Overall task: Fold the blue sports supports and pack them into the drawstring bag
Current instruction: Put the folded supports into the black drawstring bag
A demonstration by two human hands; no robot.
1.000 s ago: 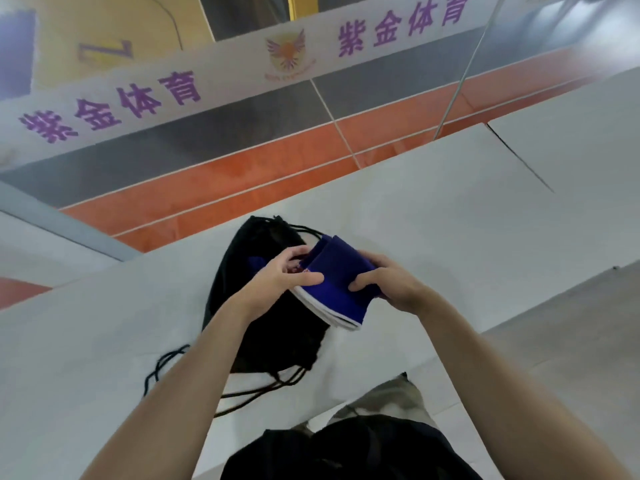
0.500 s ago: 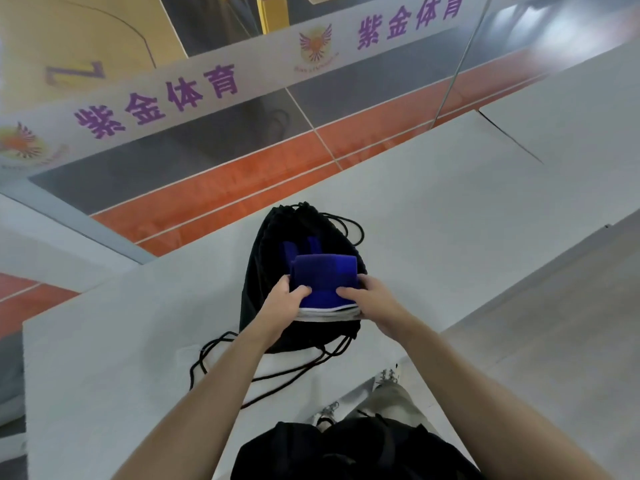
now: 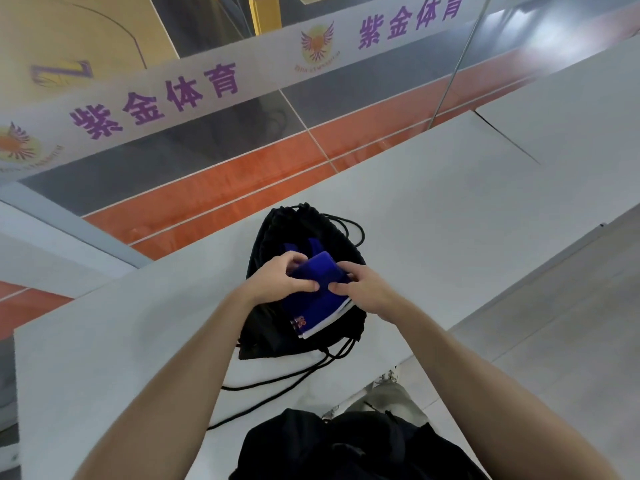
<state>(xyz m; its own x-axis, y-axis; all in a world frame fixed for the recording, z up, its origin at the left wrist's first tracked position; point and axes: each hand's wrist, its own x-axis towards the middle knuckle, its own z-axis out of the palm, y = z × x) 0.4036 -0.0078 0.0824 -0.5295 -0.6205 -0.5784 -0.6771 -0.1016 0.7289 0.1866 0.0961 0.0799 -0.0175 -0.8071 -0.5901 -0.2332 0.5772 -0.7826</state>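
Both hands (image 3: 322, 285) grip folded blue support (image 3: 320, 299) — soft.

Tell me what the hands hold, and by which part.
Folded blue support: left hand pinches its left side, right hand its right side, above the drawstring bag.

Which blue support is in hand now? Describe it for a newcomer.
On the white ledge lies a black drawstring bag. Above it, the left hand and right hand grip a folded blue support. Unlike the blue piece behind it, it shows a white edge and logo.
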